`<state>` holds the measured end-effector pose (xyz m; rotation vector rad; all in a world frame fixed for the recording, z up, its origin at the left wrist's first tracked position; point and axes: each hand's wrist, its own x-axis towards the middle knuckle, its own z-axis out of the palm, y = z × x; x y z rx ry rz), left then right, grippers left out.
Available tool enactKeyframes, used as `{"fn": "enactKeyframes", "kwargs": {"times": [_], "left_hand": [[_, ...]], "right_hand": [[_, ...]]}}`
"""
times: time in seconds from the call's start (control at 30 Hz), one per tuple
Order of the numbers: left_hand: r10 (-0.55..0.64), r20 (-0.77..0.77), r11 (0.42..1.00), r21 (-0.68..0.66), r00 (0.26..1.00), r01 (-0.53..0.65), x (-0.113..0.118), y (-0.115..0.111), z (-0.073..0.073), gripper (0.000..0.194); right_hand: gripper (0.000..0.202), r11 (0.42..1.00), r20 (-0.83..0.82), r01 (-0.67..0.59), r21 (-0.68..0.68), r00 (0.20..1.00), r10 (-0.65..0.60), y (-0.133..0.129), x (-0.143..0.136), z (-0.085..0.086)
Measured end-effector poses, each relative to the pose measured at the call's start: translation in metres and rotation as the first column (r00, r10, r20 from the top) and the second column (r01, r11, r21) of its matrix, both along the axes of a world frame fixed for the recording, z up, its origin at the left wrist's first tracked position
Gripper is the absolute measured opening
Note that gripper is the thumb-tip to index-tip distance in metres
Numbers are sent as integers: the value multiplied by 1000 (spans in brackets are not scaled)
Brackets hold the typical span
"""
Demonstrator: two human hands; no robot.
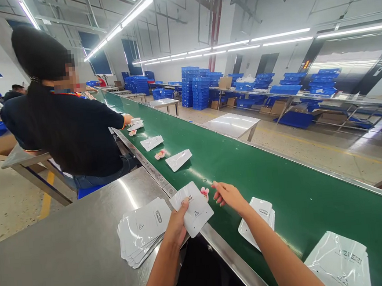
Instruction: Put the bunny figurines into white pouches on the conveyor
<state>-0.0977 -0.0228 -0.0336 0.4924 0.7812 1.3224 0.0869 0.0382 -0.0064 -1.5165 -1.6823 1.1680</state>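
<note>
Just below frame centre, the left hand [176, 222] pinches a white pouch [192, 208] over the belt [280, 184] edge. The right hand [227, 196], fingers loose and empty, is nearer the small pink charm [204, 192], just to its left.

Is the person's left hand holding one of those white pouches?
Yes, the left hand grips a white pouch at the edge of the green belt, beside the pouch stack.

A stack of pouches [141, 233] lay on the table [71, 258], left of the conveyor belt [280, 184]; 2 pouches [178, 160] lay farther along the belt.
</note>
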Motion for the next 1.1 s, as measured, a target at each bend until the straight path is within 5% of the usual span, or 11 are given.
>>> {"fn": "enactKeyframes", "kwargs": {"times": [0.13, 0.23, 0.4, 0.53, 0.7, 0.9, 1.0, 1.1], "left_hand": [[5, -128, 999, 43, 992, 0, 1, -8, -1, 49], [-93, -265, 991, 71, 960, 116, 4, -14, -1, 49], [-217, -483, 943, 119, 848, 309, 17, -19, 2, 39], [-234, -516, 917, 164, 824, 363, 34, -19, 10, 34], [-328, -547, 838, 207, 770, 504, 49, -25, 21, 35], [-351, -573, 806, 217, 741, 550, 61, -34, 32, 37], [-276, -647, 807, 245, 711, 537, 66, -38, 39, 26], [-279, -706, 745, 269, 651, 611, 61, -38, 49, 27]], "right_hand": [[31, 999, 76, 38, -24, 996, -36, 24, -10, -17], [28, 999, 74, 18, 34, 997, -20, 22, -17, -17], [31, 943, -65, 157, 295, 987, -144, -9, 0, 30], [35, 917, -244, 186, 352, 964, -103, -41, 19, 66], [31, 920, 166, -53, 388, 986, -13, -72, 33, 69], [34, 793, 500, -420, 441, 849, 171, -102, 44, 68], [27, 777, 578, -446, 444, 805, 132, -116, 45, 66], [29, 766, 547, -377, 521, 836, 39, -120, 48, 64]]}}
